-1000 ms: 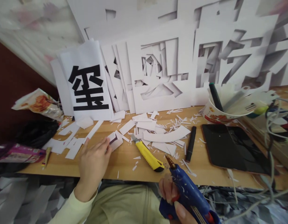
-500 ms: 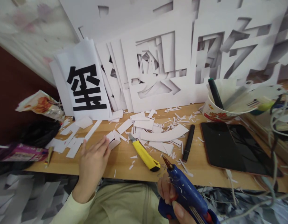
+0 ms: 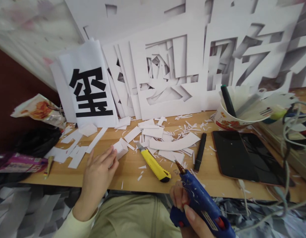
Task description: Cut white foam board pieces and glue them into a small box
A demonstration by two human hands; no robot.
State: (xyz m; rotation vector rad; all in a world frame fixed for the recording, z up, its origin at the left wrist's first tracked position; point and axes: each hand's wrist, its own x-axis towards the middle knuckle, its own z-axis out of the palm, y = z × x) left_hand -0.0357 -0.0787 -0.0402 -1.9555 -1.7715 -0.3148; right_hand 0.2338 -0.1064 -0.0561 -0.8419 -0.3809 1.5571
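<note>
My right hand is wrapped round the handle of a blue hot glue gun. Its nozzle points up and to the left over the table's front part. At the left, my left hand rests low over the wood with its fingers stretched out. Its fingertips are at the left edge of a small folded white board piece; whether they press on it I cannot tell. Between my hands lies a yellow utility knife, blade toward the back. Cut white strips are scattered behind it.
Cut-out white boards lean along the back, beside a sheet with a black character. A black marker, two dark phones or tablets and a paper bowl of tools stand right. Snack packets lie left; cables hang right.
My left hand has drawn slightly back from the folded piece, its fingers a little straighter. The glue gun has shifted slightly to the right and its nozzle has risen a little.
</note>
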